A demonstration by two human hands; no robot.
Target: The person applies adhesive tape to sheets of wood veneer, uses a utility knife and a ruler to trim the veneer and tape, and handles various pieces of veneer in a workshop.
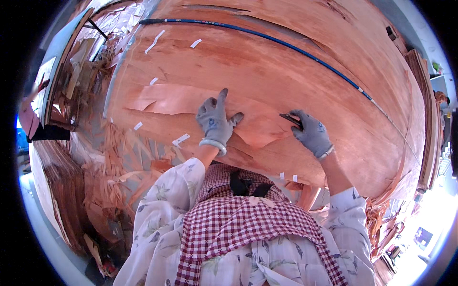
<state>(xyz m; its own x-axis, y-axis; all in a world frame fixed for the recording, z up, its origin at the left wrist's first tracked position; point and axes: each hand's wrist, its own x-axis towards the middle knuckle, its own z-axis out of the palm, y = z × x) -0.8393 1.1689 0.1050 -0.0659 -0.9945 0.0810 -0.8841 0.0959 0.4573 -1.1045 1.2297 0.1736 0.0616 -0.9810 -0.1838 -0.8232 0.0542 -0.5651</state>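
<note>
A large reddish wood veneer sheet (191, 66) lies spread in front of me, with split and lifted edges near my hands. My left hand (214, 119), in a grey glove, rests on the sheet with index finger and thumb stretched apart, holding nothing. To its right, my grey-gloved right hand (312, 133) is closed around a slim black cutter knife (291, 119), whose tip points left over the veneer. Between the hands, a loose flap of veneer (260, 133) ends in a jagged edge. Short white tape strips (196, 43) stick to the sheet in several places.
A long blue pole (267, 37) lies across the far part of the sheet. Torn veneer scraps (138, 157) cover the area at left. Stacked veneer sheets stand at the left (62, 186) and right (424, 119). A person's arm (36, 95) shows at far left.
</note>
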